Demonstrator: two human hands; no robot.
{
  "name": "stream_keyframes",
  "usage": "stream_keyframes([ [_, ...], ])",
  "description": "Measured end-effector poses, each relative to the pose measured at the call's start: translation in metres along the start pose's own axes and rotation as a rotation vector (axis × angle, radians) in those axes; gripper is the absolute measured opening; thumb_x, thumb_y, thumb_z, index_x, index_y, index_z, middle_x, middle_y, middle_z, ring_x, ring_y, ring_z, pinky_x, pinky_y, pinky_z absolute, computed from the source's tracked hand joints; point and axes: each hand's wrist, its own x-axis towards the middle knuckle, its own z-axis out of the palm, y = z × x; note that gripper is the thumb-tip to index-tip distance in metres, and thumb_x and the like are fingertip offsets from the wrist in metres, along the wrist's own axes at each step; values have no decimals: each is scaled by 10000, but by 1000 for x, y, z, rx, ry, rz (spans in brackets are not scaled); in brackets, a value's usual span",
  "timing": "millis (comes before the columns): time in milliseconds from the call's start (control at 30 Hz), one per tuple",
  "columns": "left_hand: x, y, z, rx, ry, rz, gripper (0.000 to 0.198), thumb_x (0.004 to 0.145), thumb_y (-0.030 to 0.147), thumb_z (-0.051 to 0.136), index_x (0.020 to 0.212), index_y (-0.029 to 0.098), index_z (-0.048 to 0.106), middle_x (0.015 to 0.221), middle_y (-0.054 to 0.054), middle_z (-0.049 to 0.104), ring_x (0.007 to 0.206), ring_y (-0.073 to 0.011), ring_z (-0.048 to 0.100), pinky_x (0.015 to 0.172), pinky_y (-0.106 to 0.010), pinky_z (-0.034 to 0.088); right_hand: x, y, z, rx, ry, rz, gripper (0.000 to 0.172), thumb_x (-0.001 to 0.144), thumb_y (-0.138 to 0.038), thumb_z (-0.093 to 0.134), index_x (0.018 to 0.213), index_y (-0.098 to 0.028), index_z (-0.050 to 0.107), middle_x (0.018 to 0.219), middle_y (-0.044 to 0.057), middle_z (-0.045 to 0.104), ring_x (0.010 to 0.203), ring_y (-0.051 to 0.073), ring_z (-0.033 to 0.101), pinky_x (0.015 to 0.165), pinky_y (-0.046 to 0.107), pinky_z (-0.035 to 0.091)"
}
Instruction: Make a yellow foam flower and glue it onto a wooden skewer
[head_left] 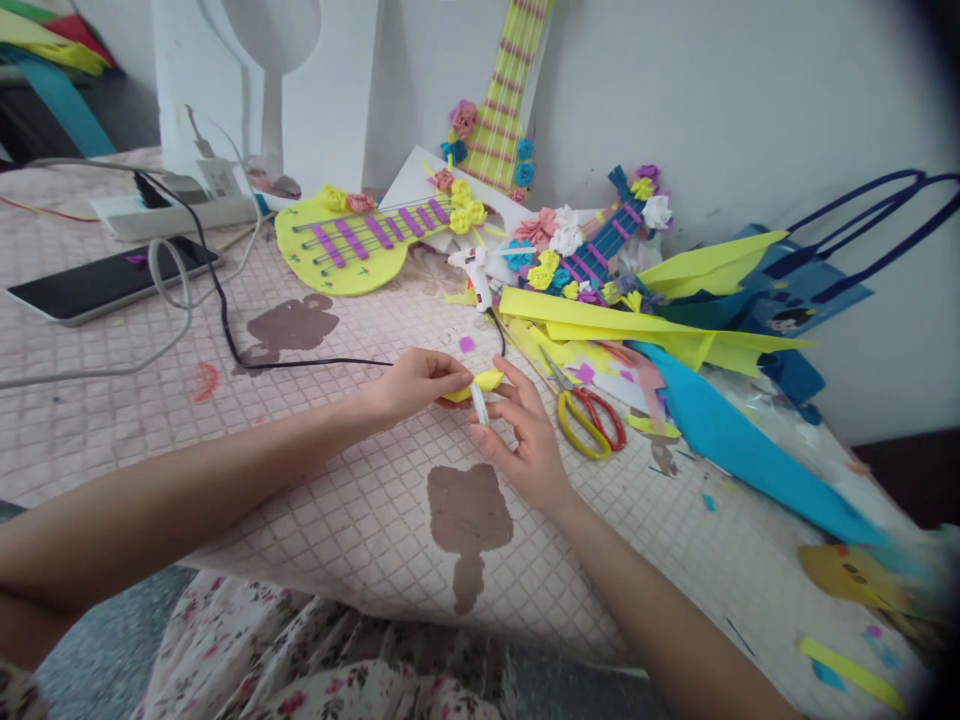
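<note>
Nearer the person than the glue gun (477, 272), the left hand (420, 385) pinches a piece of yellow paper (489, 380) between its fingers; the right hand (525, 435) grasps a white strip (480, 404) against that paper, its other fingers loosely spread. The glue gun's black cord (501, 335) drops behind the hands. Right of the glue gun and nearer the person, the scissors (589, 420) lie partly open just beside the right hand.

Yellow strips (600, 318), a blue sheet (727, 445) and a blue bag (806, 290) crowd the right of the glue gun. To its left lie a yellow guitar (352, 245), a power strip (176, 212) and a dark-screened tablet (112, 280). Behind it, a taller guitar (504, 110) leans on the pale wall (675, 90), left of which stands a white board (330, 110).

A quilted, diamond-patterned cloth covers the counter (360, 530), with brown patches nearer the person than the glue gun. The floor (112, 640) is speckled grey. The bag bears a printed figure; the glue gun's small red mark is too small to read.
</note>
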Motion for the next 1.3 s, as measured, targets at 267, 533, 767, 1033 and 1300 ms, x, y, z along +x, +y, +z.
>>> stream_keyframes([
  [267, -3, 8, -2, -44, 79, -21, 132, 839, 203, 564, 768, 106, 620, 645, -20, 641, 592, -81, 598, 610, -198, 484, 2, 3, 1, 39, 22, 10, 113, 827, -280, 574, 757, -192, 563, 1419, 79, 353, 1169, 227, 509, 1009, 425, 398],
  [533, -1, 7, -3, -20, 4, -30, 145, 811, 262, 613, 772, 122, 611, 669, -16, 629, 610, -84, 594, 557, -179, 438, 2, 4, 2, 14, -10, 25, 97, 835, -294, 555, 781, -215, 574, 1235, 67, 514, 1120, 209, 531, 983, 407, 414],
  [767, 1, -1, -6, 16, 5, 25, 174, 759, 279, 648, 709, 133, 568, 643, 5, 601, 570, -60, 531, 564, -176, 416, 3, 3, 2, 1, -32, -13, 87, 840, -289, 539, 803, -218, 572, 1201, 75, 535, 1134, 208, 515, 982, 392, 406],
  [1033, 3, -4, -5, 56, 104, 126, 195, 776, 309, 624, 757, 133, 542, 680, -5, 603, 607, -78, 556, 562, -189, 417, 4, 10, 2, 49, -70, 41, 123, 850, -281, 530, 756, -202, 523, 1108, 78, 590, 1014, 180, 564, 880, 338, 454],
  [1300, -2, 2, -8, 418, 212, 447, 159, 847, 305, 535, 840, 147, 521, 783, -38, 632, 723, -130, 619, 671, -233, 476, 6, 14, -4, 19, -99, 99, 238, 884, -377, 477, 1038, -217, 564, 1202, 90, 560, 1048, 182, 565, 792, 305, 499],
])
